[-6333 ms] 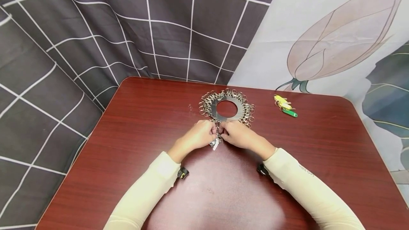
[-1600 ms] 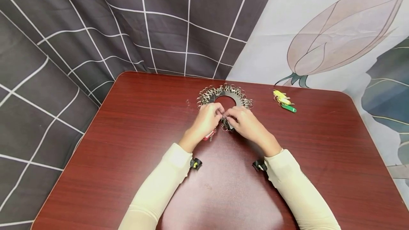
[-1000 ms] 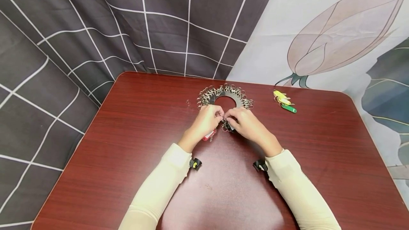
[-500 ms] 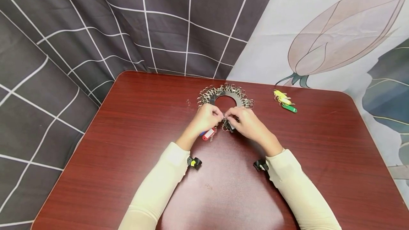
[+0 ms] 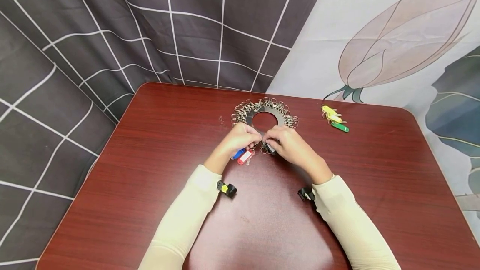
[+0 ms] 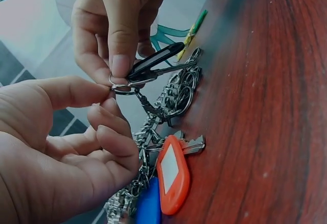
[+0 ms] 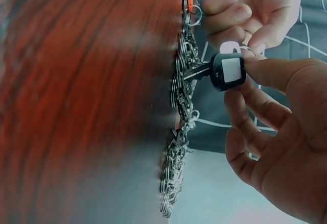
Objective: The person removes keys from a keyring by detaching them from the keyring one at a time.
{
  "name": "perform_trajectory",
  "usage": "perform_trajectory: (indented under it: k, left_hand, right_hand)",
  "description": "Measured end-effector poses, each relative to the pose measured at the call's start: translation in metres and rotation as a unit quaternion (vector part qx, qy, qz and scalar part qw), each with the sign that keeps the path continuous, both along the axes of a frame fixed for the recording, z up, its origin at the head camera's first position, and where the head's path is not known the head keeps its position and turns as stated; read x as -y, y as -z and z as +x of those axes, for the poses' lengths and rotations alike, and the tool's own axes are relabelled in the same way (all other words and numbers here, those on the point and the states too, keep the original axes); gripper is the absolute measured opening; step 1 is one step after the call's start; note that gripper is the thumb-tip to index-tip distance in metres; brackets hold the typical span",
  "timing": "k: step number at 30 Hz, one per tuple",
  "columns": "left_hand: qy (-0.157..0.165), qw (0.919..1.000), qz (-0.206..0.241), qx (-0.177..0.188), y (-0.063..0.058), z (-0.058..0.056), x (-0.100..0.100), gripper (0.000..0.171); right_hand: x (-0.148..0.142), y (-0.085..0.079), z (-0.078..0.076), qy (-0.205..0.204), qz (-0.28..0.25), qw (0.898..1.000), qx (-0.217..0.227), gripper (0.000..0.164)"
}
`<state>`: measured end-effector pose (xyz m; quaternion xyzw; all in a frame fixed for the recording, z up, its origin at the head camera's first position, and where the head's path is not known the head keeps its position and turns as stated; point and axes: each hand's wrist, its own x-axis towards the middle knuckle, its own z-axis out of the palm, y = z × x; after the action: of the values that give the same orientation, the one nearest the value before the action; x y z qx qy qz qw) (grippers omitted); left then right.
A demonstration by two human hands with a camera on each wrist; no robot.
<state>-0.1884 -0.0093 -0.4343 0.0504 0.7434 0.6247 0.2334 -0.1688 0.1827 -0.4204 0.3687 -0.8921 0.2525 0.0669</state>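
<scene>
- Tabletop (image 5: pixel 168 128) first: reddish-brown, dark-grained, spreading out on all sides of the fingers, with a pale glare on the body's side of them.
- Beyond the fingertips, a dark curtain (image 5: pixel 198 41) in white grid lines, folded toward the left; farther out past the right fingers, a pale cloth (image 5: pixel 307 61) printed with a big pinkish bud.
- Left hand (image 5: pixel 240 137) and right hand (image 5: pixel 286 138) nearly meeting, each pinching a small metal ring (image 6: pixel 125 92) between thumb and finger, the other fingers curled!
- Black key tag (image 7: pixel 230 72), right there at the right fingertips, held up off the wood with its key poking away from them.
- Just past both hands sits a grey ring (image 5: pixel 279 116) fringed with metal hooks (image 5: pixel 240 111), its near edge hidden by the fingers.
- Red tag (image 5: pixel 245 157) and blue tag (image 5: pixel 238 153) just below the left fingers, on the body's side; well off beyond the right fingers, yellow tags (image 5: pixel 330 111) and a green tag (image 5: pixel 340 127).
- Switch views: from the head, the right fingers cover most of the black one; right wrist gives its white label, left wrist its slim edge.
- Left wrist also picks out clear teeth on the key by the red one; both wrist views turn the hooks edge-on, while only the head shows the full circle.
</scene>
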Motion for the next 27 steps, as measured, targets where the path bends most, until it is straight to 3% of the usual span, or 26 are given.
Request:
perform_trajectory:
  k: [6, 13, 20, 27]
  left_hand:
    - [0.001, 0.9946, 0.076, 0.072, 0.003, 0.000, -0.002, 0.013]
    - [0.008, 0.9958, 0.064, 0.065, 0.000, 0.001, -0.001, 0.014]
    - [0.019, 0.9995, -0.008, -0.024, -0.007, 0.004, -0.002, 0.015]
    - [0.012, 0.9878, -0.074, -0.136, -0.010, 0.007, -0.003, 0.007]
  right_hand:
    - [0.000, 0.000, 0.000, 0.002, 0.003, 1.000, -0.011, 0.006]
    - [0.000, -0.002, 0.000, 0.017, 0.005, 1.000, 0.012, 0.007]
    - [-0.001, -0.003, 0.000, 0.019, -0.003, 1.000, 0.010, 0.006]
    - [0.001, 0.000, 0.000, 0.028, -0.015, 0.999, -0.010, 0.005]
